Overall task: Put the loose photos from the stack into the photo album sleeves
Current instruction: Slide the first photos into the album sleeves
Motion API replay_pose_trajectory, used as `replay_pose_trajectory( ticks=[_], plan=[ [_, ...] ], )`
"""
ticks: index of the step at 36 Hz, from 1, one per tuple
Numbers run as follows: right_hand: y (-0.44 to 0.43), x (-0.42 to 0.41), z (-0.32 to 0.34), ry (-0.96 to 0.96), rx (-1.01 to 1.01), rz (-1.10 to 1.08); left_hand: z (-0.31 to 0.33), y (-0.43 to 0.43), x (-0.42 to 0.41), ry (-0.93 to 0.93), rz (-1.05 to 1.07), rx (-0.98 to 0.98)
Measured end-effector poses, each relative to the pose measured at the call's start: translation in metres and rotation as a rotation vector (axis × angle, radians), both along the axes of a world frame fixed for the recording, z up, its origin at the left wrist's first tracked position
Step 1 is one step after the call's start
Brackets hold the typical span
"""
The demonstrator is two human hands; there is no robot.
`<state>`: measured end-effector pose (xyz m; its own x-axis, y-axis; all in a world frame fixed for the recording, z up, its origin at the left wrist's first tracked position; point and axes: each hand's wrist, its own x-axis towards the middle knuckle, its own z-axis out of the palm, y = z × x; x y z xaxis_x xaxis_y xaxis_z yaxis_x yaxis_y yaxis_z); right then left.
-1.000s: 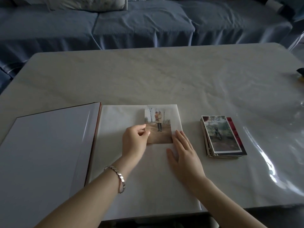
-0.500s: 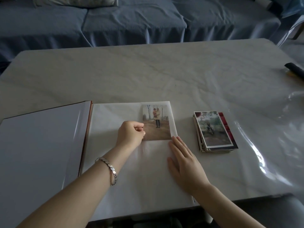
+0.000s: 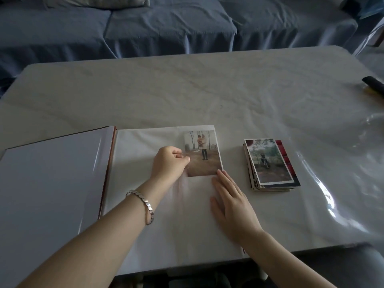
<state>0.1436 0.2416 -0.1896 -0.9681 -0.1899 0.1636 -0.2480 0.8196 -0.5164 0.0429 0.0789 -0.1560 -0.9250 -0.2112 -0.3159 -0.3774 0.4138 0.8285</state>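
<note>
The photo album lies open on the table, its right page white. A photo of a person standing among bare trees lies in that page's upper right corner. My left hand, a bracelet on its wrist, is curled and pinches the photo's left edge. My right hand lies flat on the page just below the photo's lower right corner, fingers straight. The stack of loose photos sits to the right of the album.
The pale table is covered with clear plastic that wrinkles at the right. A black object lies at the far right edge. A blue-covered sofa stands behind the table.
My left hand's fingers have curled tighter at the photo's left edge, and the photo now sits a little higher on the page. My right hand stays flat below it.
</note>
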Motion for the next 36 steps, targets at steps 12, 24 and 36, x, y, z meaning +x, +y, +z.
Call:
replay_pose_trajectory(
  ticks=[12, 24, 36],
  plan=[
    [0.001, 0.0, -0.002, 0.011, -0.029, -0.022, -0.005, 0.014, 0.012, 0.225, 0.031, -0.081],
    [0.0, 0.0, 0.003, 0.019, 0.002, 0.01, -0.012, 0.009, 0.0, 0.178, 0.025, 0.004],
    [0.096, -0.055, 0.045, -0.081, 0.054, -0.578, -0.01, 0.011, 0.02, 0.384, -0.363, -0.515]
  ],
)
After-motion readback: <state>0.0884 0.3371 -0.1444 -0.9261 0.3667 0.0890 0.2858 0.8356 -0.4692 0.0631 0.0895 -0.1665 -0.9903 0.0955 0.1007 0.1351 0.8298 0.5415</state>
